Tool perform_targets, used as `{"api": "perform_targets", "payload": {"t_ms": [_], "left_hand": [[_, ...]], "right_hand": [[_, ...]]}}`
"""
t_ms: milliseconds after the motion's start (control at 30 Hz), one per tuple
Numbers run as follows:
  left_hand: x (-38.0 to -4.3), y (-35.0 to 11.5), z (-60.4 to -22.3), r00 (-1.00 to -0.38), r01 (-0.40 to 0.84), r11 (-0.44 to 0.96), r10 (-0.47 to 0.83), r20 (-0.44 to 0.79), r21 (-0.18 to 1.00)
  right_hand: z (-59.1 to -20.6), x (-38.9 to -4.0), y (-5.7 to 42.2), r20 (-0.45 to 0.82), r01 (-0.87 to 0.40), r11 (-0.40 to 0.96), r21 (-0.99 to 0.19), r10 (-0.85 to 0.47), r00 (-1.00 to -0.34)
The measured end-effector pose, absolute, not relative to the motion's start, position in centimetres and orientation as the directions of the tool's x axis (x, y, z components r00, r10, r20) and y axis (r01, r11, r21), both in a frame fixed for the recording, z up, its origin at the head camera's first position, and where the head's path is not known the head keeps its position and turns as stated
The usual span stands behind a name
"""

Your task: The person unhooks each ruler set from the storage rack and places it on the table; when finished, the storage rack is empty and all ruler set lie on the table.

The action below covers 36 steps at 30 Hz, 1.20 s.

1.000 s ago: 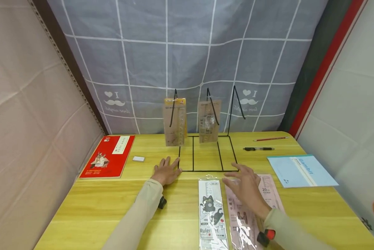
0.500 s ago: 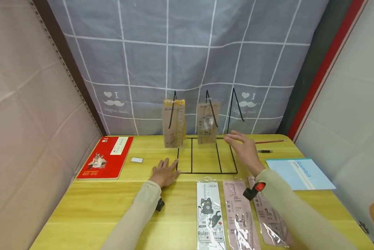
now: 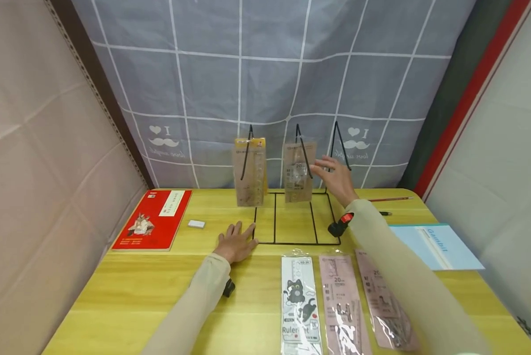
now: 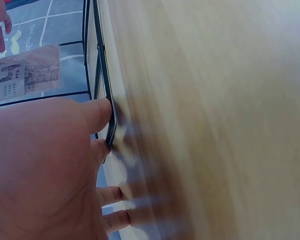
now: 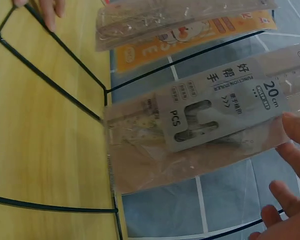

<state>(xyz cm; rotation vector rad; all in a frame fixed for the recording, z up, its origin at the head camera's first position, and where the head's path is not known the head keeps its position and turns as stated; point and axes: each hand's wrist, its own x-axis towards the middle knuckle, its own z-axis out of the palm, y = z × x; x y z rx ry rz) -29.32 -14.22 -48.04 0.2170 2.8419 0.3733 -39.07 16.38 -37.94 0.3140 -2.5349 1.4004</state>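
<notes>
My left hand (image 3: 235, 244) rests spread on the table at the front left corner of a black wire display stand (image 3: 296, 243). In the left wrist view its thumb and a finger touch the base wire. My right hand (image 3: 336, 178) is raised by the stand's middle hook, fingers loosely bent. From that hook hangs a clear-bagged ruler set (image 3: 297, 172) on a pink card; in the right wrist view (image 5: 215, 110) a fingertip overlaps its edge. On the left hook hang another ruler pack (image 3: 247, 172) and an orange-topped one behind it. The right hook (image 3: 342, 148) carries nothing.
In front lie a cat-print ruler set (image 3: 298, 301) and two pink ruler sets (image 3: 341, 301), one partly behind my right sleeve. A red notebook (image 3: 152, 220) and an eraser (image 3: 196, 224) are left. A blue notebook (image 3: 438, 244), pencil (image 3: 391, 199) and partly hidden pen (image 3: 385, 213) are right.
My right hand has left the pink ruler sets on the table, rising forward and left to the middle hook's hanging pack. The left hand stays at the stand's corner.
</notes>
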Motion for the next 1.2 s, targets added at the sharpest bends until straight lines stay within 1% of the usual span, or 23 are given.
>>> {"api": "perform_targets", "payload": {"t_ms": [200, 367, 567, 733, 1200], "left_hand": [[-29.2, -13.9, -48.0, -0.953, 0.118, 0.956, 0.185, -0.239, 0.269], [-29.4, -13.9, -48.0, -0.957, 0.125, 0.960, 0.183, -0.225, 0.250], [-29.5, -13.9, -48.1, -0.956, 0.125, 0.960, 0.184, -0.230, 0.252], [-29.5, -13.9, -48.2, -0.955, 0.127, 0.961, 0.185, -0.230, 0.245], [-29.6, -14.0, -48.4, -0.951, 0.111, 0.965, 0.173, -0.255, 0.239]], "right_hand": [[-36.8, -39.9, 15.8, 0.284, -0.294, 0.515, -0.805, -0.101, -0.953], [-36.5, -39.7, 15.7, 0.287, -0.299, 0.506, -0.809, -0.104, -0.952], [-36.6, -39.3, 16.1, 0.301, -0.314, 0.539, -0.782, -0.115, -0.947], [-36.8, -38.6, 16.4, 0.300, -0.319, 0.571, -0.757, -0.131, -0.945], [-37.4, -35.8, 16.2, 0.247, -0.284, 0.568, -0.773, -0.143, -0.958]]}}
